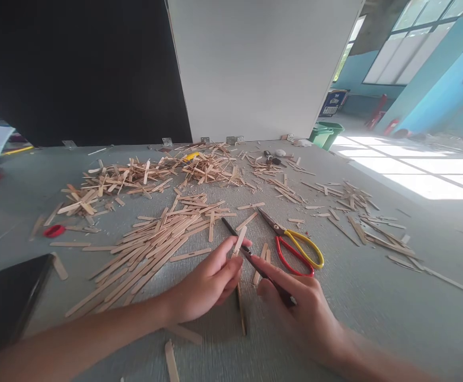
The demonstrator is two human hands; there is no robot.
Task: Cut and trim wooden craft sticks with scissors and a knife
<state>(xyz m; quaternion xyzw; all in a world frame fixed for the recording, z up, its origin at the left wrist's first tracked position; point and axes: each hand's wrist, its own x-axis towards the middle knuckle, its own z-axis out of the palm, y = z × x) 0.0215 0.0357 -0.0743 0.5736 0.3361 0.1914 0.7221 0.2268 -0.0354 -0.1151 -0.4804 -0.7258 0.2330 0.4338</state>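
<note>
Near the middle of the table, my left hand (211,278) pinches a short wooden stick (239,240) that points up and away. My right hand (308,313) is closed around a dark, narrow tool (273,280), its index finger stretched along it and its tip meeting the stick by my left fingertips. A black rod (229,227) lies just beyond the fingers. Scissors (295,241) with one red and one yellow handle rest to the right, blades partly apart. Left of my left hand spreads a pile of flat wooden sticks (155,241).
More stick heaps (209,168) lie toward the back, near a black and white upright panel (255,69). A black phone-like slab (10,297) is at left, with a red ring (54,231) beyond it. Loose sticks (390,243) scatter right. A green bin (326,133) stands behind.
</note>
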